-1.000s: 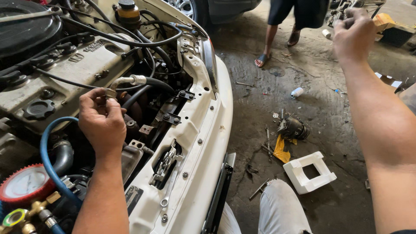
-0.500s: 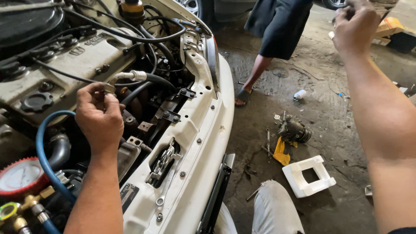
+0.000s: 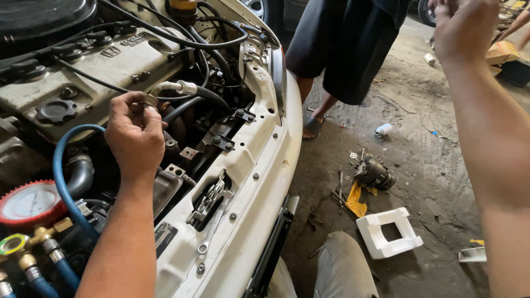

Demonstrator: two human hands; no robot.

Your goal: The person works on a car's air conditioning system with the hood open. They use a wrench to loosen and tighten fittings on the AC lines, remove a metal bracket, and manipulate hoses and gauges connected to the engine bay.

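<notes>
Fingers of your left hand (image 3: 135,129) are pinched around a small metal fitting (image 3: 150,100) at the centre left of the frame, just where a thin silver line (image 3: 178,86) with a white sleeve runs in from the right. The fitting sits over the dark gap between the engine's valve cover (image 3: 110,63) and the white front panel (image 3: 243,165) of the car. Your right hand (image 3: 464,27) is raised at the upper right of the frame, well apart from the engine bay, fingers curled; whether it holds anything you cannot tell from here.

As a judgement, the job is somewhere in the middle. A gauge set with a red dial (image 3: 25,203) and blue hoses (image 3: 63,182) lies at the lower left, so service gear is at hand. On the floor at the right lie a dark compressor-like unit (image 3: 375,174), a yellow rag (image 3: 356,200), loose tools and a white foam block (image 3: 389,233), which suggests a part is out. The line end under your left fingers does not look seated yet, so fitting seems to remain.

Another person's legs (image 3: 331,72) stand by the car's front.
</notes>
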